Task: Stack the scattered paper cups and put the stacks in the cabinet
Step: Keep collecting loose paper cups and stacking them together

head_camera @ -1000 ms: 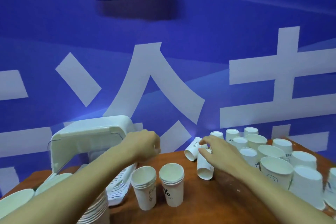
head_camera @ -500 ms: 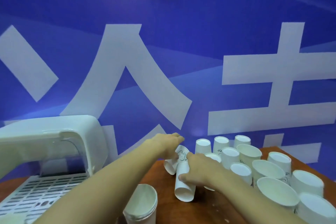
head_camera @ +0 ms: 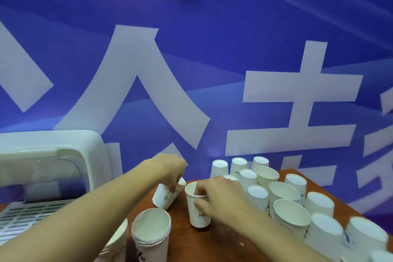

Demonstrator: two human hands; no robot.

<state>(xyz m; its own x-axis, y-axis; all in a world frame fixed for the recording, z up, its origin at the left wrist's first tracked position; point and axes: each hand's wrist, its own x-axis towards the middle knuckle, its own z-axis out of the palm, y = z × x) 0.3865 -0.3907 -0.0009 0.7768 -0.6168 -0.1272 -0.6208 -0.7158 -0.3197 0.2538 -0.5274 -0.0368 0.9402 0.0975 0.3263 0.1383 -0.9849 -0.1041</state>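
- Now the left hand is gripping a tilted cup over the table, fingers curled round it.
- The right hand is pinching an upright cup at its rim, seemingly standing on the table.
- Stacked cups are standing nearer, beside the cabinet.

We list one brown wooden worktop, bearing a white plastic cabinet with a slatted tray at its left end, a crowded group of white paper cups at the right, some mouth-up and some inverted, one upright cup mid-board, and two cup stacks at the near edge.
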